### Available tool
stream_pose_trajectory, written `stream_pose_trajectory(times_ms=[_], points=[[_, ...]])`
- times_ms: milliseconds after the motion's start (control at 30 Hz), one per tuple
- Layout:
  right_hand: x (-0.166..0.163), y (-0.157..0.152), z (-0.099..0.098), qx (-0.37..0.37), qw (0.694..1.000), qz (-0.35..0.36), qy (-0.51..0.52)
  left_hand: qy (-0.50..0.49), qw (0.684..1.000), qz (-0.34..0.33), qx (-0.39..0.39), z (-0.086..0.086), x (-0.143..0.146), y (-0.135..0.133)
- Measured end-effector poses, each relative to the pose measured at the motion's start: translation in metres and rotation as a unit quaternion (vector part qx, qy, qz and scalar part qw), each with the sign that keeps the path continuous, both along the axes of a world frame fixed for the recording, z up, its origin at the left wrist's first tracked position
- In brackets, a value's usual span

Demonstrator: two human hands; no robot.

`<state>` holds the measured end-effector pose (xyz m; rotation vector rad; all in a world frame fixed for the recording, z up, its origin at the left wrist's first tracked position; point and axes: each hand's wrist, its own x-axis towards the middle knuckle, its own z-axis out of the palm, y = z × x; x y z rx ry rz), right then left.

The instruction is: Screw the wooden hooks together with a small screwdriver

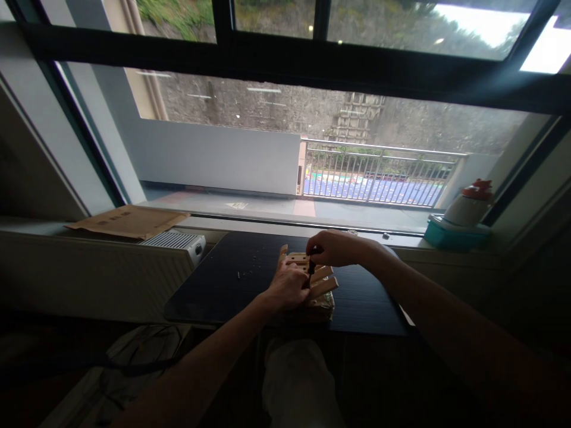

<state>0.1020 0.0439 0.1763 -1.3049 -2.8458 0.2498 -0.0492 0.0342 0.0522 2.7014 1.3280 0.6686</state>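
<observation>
My right hand (333,247) is closed around the top of a dark-handled screwdriver (311,268), held upright with its tip pointing down at the wood. My left hand (289,286) grips a small assembly of wooden slats (325,288), its fingers close to the screwdriver's shaft. Dark holes show in the slat (298,259) at the back. Beneath the slats sits a box-like block (325,308) with a worn, wrinkled surface. The tip of the screwdriver and part of the slats are hidden by my left fingers.
The work rests on a dark table (196,297) below a window. Several tiny screw-like pieces (238,275) lie left of my hands. A brown paper envelope (129,221) lies by the radiator (173,241). A red-topped bottle (469,205) stands on a teal box (455,233) at right.
</observation>
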Motion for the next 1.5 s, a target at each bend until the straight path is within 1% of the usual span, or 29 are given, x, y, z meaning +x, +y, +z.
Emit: stream_pose_trajectory(times_ms=[167, 300, 367, 500, 567, 667, 833, 1000, 1067, 1233, 1300, 1400, 1500], points=[[0.002, 0.000, -0.005, 0.042, 0.998, -0.040, -0.025, 0.010, 1.000, -0.001, -0.015, 0.003, 0.001, -0.002], [0.002, 0.003, -0.009, 0.072, 0.994, -0.077, -0.036, 0.007, 1.000, 0.001, -0.003, 0.001, 0.001, -0.001], [0.003, 0.004, -0.009, 0.063, 0.996, -0.066, -0.024, 0.009, 1.000, 0.003, -0.001, 0.000, 0.000, 0.000], [0.006, 0.006, -0.003, 0.003, 1.000, -0.001, 0.014, 0.020, 1.000, -0.002, -0.007, -0.002, 0.000, 0.001], [0.006, 0.006, -0.002, -0.015, 1.000, 0.011, 0.014, 0.018, 1.000, -0.002, -0.006, -0.002, 0.000, 0.001], [0.005, 0.007, -0.005, -0.015, 1.000, 0.008, 0.016, 0.015, 1.000, 0.003, 0.004, -0.002, 0.001, 0.001], [0.005, 0.009, -0.013, 0.028, 0.999, -0.025, 0.021, 0.017, 1.000, 0.006, 0.012, -0.001, 0.001, 0.001], [0.006, 0.010, -0.007, -0.013, 0.998, 0.028, 0.046, 0.015, 1.000, 0.003, 0.016, -0.002, 0.001, 0.002], [0.006, 0.009, -0.005, -0.014, 0.998, 0.033, 0.043, 0.012, 1.000, 0.001, 0.016, -0.002, 0.001, 0.002], [0.004, 0.006, -0.011, 0.015, 0.998, -0.013, 0.055, 0.019, 1.000, 0.011, 0.021, 0.002, 0.002, -0.001], [0.005, 0.005, -0.012, 0.021, 0.998, -0.020, 0.061, 0.021, 0.999, 0.004, 0.024, 0.002, 0.002, -0.001], [0.007, 0.005, -0.008, -0.009, 0.998, 0.005, 0.064, 0.025, 0.999, -0.002, 0.020, 0.000, 0.001, 0.000], [0.007, 0.005, -0.004, -0.033, 0.998, 0.027, 0.051, 0.025, 0.999, 0.006, 0.019, -0.001, 0.001, 0.000]])
